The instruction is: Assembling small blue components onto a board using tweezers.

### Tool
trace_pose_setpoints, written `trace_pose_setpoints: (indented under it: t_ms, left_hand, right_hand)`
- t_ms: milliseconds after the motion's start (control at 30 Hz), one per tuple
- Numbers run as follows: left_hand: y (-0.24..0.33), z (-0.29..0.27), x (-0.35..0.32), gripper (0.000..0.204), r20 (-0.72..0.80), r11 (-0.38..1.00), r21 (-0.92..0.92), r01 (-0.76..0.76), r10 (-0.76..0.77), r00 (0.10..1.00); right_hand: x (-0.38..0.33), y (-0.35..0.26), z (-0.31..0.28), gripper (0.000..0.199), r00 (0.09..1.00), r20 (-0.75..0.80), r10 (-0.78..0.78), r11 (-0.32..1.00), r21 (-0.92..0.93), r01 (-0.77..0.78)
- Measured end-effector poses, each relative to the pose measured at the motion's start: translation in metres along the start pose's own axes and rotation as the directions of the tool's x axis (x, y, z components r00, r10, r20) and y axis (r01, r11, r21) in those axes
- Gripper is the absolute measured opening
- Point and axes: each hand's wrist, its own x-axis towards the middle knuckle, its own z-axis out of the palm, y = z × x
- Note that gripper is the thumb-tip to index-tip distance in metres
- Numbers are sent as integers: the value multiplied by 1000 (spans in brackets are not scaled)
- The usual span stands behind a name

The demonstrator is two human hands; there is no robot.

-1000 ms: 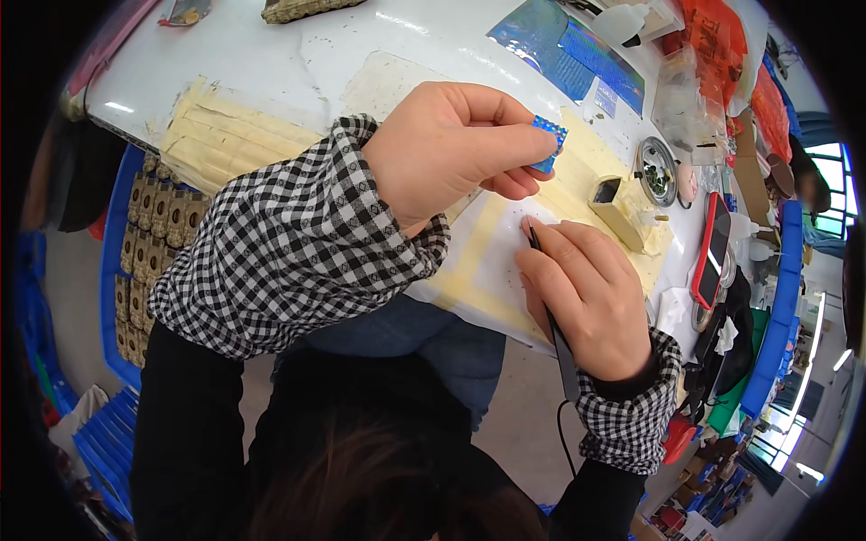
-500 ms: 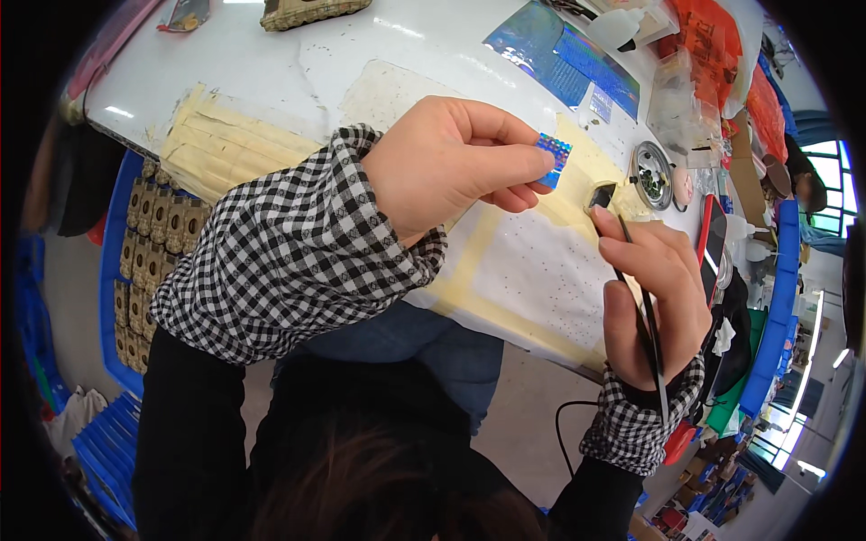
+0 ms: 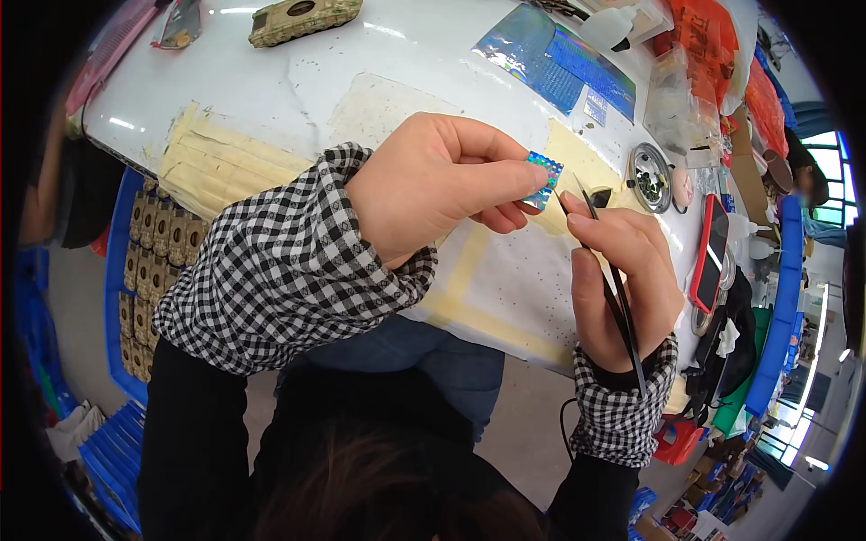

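Observation:
Between the thumb and fingers of my left hand (image 3: 451, 176) is a small blue holographic sticker sheet (image 3: 544, 162), pinched and partly covered by the thumb. My right hand (image 3: 631, 279) is closed round a pair of black tweezers (image 3: 621, 311). The slim tips of the tweezers point up and stand slightly apart, just right of the sticker sheet. Whether they touch the sheet I cannot tell. Under both hands lies a white paper (image 3: 505, 279) dotted with tiny dark specks and edged with yellow tape.
A round metal dish (image 3: 651, 177) with small dark green bits and a red-cased phone (image 3: 710, 252) lie on the right. Larger blue holographic sheets (image 3: 519, 50) are at the back. A camouflage model tank hull (image 3: 302, 22) sits far left; a blue crate (image 3: 115, 288) holds several tan ones.
My right hand has moved left with the tweezers, bringing their tips close to the sticker sheet. My left hand has sunk slightly, and the sheet has tilted a little.

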Motion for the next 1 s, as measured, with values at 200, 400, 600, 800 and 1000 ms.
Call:
trace_pose_setpoints:
  t_ms: [200, 400, 600, 800, 1000]
  left_hand:
    - [0, 1, 0, 17, 0, 1000, -8, -3, 3, 1000]
    - [-1, 1, 1, 17, 3, 1000, -4, -12, 12, 1000]
    - [0, 1, -1, 18, -5, 1000, 3, -15, 15, 1000]
    - [0, 1, -1, 18, 6, 1000, 10, -25, 25, 1000]
    - [-2, 1, 0, 18, 8, 999, 6, -36, 36, 999]
  right_hand:
    - [0, 1, 2, 28, 999, -7, -32, 999, -39, 32]
    - [0, 0, 2, 29, 999, -16, -35, 998, -55, 34]
    - [0, 2, 4, 30, 998, -27, -49, 998, -52, 47]
    - [-1, 1, 6, 31, 997, -48, -56, 996, -68, 53]
    - [-1, 1, 8, 31, 997, -53, -61, 995, -87, 56]
